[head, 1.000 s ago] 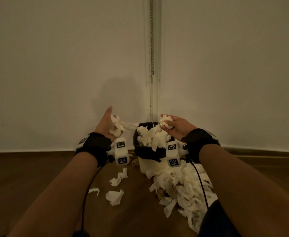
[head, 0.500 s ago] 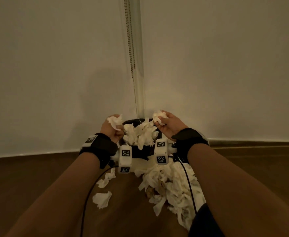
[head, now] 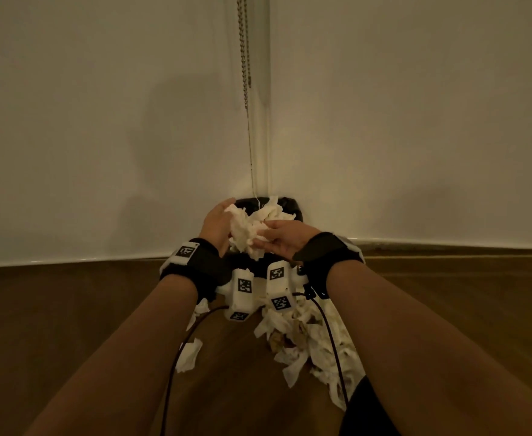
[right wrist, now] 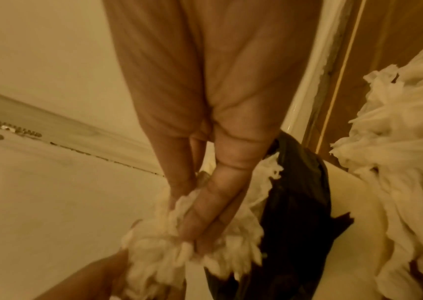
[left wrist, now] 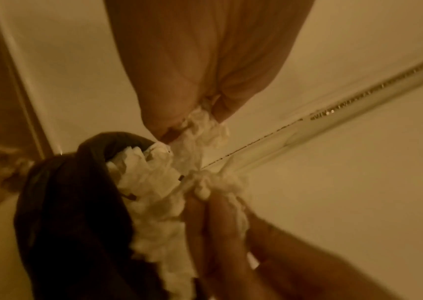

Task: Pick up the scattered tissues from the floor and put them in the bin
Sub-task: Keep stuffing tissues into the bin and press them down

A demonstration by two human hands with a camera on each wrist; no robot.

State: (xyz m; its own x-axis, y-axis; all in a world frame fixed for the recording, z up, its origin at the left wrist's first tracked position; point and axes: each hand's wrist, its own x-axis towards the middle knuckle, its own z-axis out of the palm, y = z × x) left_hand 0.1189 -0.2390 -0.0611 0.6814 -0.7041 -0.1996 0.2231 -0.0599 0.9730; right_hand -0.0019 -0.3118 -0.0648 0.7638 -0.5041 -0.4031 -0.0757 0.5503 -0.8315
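A small bin with a black liner stands in the room corner, heaped over its rim with white tissues. Both hands meet above it. My left hand holds a tissue wad from the left, and in the left wrist view the wad sits between thumb and fingers. My right hand pinches the same wad from the right with straight fingers. The liner hangs over the bin's side. More tissues lie in a pile on the floor.
Two loose tissues lie on the brown floor to the left of the pile. A bead chain hangs down the corner to just above the bin. White walls close in behind and on both sides. Wrist-camera cables trail over the floor.
Both hands have come together over the bin, bringing their two tissue wads into one lump on the heap. The head view has moved closer and tilted.
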